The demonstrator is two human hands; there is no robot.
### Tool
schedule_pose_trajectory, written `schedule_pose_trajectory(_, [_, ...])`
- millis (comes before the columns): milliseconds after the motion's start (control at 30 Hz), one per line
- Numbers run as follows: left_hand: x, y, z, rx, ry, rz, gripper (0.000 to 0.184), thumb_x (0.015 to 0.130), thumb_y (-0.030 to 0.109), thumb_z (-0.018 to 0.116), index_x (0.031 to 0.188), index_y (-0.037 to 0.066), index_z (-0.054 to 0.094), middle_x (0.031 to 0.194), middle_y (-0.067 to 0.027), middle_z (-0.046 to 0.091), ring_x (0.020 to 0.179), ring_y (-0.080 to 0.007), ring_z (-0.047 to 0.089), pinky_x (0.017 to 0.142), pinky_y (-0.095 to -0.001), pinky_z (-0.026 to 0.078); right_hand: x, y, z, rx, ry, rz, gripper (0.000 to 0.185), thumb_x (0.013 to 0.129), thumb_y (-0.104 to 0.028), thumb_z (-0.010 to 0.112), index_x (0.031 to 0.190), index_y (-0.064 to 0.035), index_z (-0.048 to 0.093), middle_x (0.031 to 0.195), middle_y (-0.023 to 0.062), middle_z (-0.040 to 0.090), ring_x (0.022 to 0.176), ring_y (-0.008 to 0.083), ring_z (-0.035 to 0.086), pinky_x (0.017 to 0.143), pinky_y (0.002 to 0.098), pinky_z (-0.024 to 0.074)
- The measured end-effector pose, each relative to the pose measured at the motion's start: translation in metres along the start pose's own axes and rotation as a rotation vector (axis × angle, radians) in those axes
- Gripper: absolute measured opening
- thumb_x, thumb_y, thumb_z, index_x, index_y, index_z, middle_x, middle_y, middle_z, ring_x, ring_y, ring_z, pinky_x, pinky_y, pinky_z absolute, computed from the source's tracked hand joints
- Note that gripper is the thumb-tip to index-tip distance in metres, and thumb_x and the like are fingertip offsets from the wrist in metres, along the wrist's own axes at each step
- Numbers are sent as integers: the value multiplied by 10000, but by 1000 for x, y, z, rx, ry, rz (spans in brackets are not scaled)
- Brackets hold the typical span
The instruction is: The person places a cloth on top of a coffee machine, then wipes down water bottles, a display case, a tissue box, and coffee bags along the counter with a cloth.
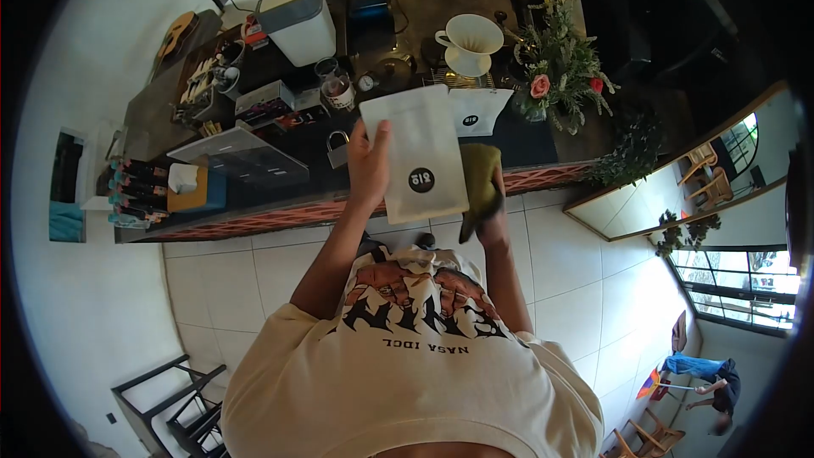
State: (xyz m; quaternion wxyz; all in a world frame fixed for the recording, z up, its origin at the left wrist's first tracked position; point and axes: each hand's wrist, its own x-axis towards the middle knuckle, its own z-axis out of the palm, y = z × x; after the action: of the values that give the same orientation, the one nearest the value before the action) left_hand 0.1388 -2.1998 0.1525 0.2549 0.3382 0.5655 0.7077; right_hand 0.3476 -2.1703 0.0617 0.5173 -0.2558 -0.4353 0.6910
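Note:
My left hand (368, 165) is closed on the left edge of a whitish flat pouch (415, 140), its thumb lying over the front. The pouch has a round black logo near its lower end and is held in front of the counter. An olive-green cloth (481, 182) is in my right hand (493, 222), at the pouch's lower right edge. The cloth covers most of those fingers. Behind the held pouch, a second white pouch (476, 112) with a similar logo stands on the counter, partly hidden by it.
On the dark counter (530, 146) are a white dripper (471, 38), a flower arrangement (555, 72), a glass with a label (338, 92), a padlock-shaped item (337, 151) and a white-and-grey bin (297, 25). A mirror (627, 195) leans at right. Another person (716, 382) stands far off at lower right.

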Motion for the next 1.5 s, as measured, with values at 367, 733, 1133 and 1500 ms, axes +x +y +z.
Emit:
schedule_pose_trajectory(367, [-13, 11, -23, 27, -29, -77, 250, 983, 227, 585, 1100, 6, 597, 904, -15, 647, 747, -46, 556, 661, -212, 434, 14, -28, 11, 1, -533, 511, 757, 789, -183, 755, 1418, 21, 388, 1333, 118, 524, 1200, 206, 517, 1050, 331, 380])
schedule_pose_trajectory(733, [-17, 26, -37, -45, 311, 91, 210, 973, 199, 599, 1054, 5, 612, 883, -35, 666, 734, -53, 591, 638, -215, 444, 4, -96, 49, -1150, -150, -793, 206, 864, -169, 614, 1008, -72, 726, 1007, 73, 713, 1020, 243, 645, 930, 370, 442])
schedule_pose_trajectory(1133, [-28, 26, -15, 196, 235, 89, 194, 960, 183, 612, 1005, -5, 612, 762, 6, 628, 602, -15, 482, 530, -212, 356, -15, -63, 58, -1100, -914, -293, 689, 804, -478, 496, 1324, -27, 522, 1389, 197, 469, 1351, 381, 347, 1192, 515, 27])
schedule_pose_trajectory(1500, [-24, 26, -20, -191, 318, -42, 239, 965, 223, 612, 1071, 10, 605, 856, -25, 648, 719, -46, 557, 648, -225, 437, -15, -19, 25, -870, -509, -49, 628, 913, -466, 379, 1306, 5, 514, 1333, 191, 507, 1309, 302, 427, 1106, 469, 272])
